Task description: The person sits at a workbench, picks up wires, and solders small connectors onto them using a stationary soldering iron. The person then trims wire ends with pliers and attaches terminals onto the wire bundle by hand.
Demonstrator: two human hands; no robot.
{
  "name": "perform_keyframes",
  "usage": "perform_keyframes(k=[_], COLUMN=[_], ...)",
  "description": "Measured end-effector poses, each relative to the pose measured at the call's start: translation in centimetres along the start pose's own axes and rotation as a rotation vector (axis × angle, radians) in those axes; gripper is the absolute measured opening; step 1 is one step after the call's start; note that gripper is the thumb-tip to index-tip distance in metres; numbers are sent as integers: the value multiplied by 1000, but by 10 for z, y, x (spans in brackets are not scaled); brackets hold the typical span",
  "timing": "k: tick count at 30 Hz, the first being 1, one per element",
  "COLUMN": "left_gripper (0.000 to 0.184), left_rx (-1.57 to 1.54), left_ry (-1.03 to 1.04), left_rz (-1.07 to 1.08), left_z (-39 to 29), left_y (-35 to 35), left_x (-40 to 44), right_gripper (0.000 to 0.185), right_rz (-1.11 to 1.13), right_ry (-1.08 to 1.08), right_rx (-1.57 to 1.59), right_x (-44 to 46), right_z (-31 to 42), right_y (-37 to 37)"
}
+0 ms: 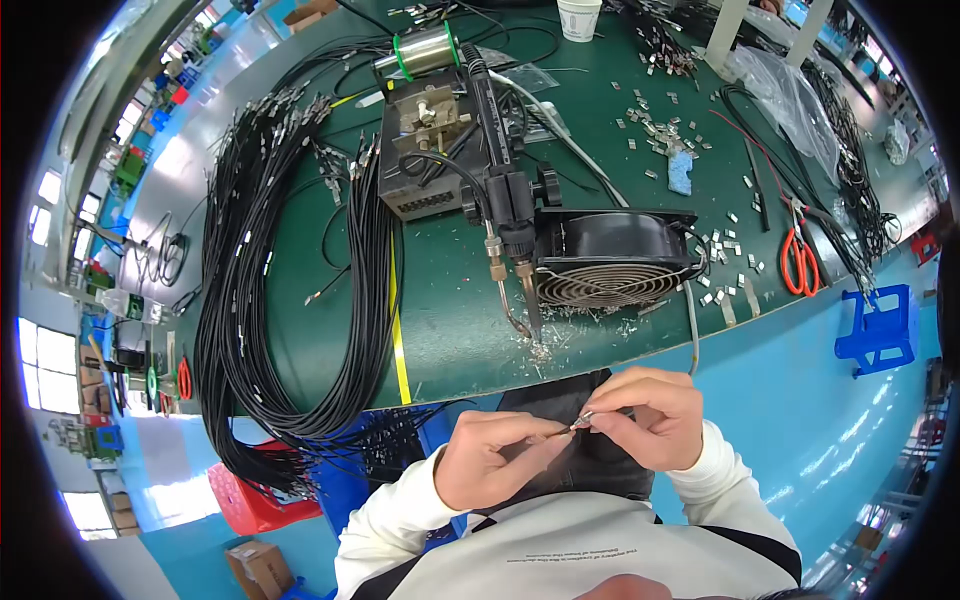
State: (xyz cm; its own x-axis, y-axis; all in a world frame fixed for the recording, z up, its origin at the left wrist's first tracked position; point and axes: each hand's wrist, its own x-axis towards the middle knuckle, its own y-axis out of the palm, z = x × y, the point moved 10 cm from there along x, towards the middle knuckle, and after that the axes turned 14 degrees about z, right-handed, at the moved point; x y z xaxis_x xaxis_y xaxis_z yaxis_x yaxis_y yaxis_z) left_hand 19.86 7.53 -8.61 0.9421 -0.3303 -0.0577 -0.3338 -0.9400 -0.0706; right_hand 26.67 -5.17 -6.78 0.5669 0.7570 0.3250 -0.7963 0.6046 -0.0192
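Observation:
Both of my hands meet over my lap, in front of the table edge. My left hand (500,458) is closed in a pinch on a thin wire end, most of which its fingers hide. My right hand (652,415) pinches a small silvery metal connector (584,419) between thumb and fingertips. Wire and connector touch or nearly touch; I cannot tell whether they are joined. Above the hands, a soldering fixture (512,215) points its tip (532,315) down over the table's front edge, with metal scraps below it. Beside it stands a black fan (612,255) with a wire grille.
A large bundle of black cables (225,290) lies on the left of the green table (455,350). Small metal connectors (725,245) are scattered right, near red-handled pliers (799,262) and a blue sponge-like piece (680,173). A solder spool (425,50) and paper cup (578,20) stand behind.

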Motion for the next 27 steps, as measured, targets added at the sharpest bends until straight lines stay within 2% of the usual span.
perform_keyframes(k=[2, 6, 17, 27], left_gripper=[14, 11, 9, 9], left_rx=[6, 145, 131, 139], left_ry=[33, 78, 82, 95], left_rz=[-13, -131, -183, -173], left_z=[-3, -13, -13, -9], left_y=[-2, -14, -29, -36], left_x=[2, 6, 15, 27], right_gripper=[25, 23, 20, 19], right_rz=[24, -19, -88, -70], right_ry=[-57, 36, 64, 26], right_rx=[-65, 34, 160, 50], right_x=[5, 4, 16, 25], right_z=[4, -10, -21, -20], right_y=[3, 3, 0, -7])
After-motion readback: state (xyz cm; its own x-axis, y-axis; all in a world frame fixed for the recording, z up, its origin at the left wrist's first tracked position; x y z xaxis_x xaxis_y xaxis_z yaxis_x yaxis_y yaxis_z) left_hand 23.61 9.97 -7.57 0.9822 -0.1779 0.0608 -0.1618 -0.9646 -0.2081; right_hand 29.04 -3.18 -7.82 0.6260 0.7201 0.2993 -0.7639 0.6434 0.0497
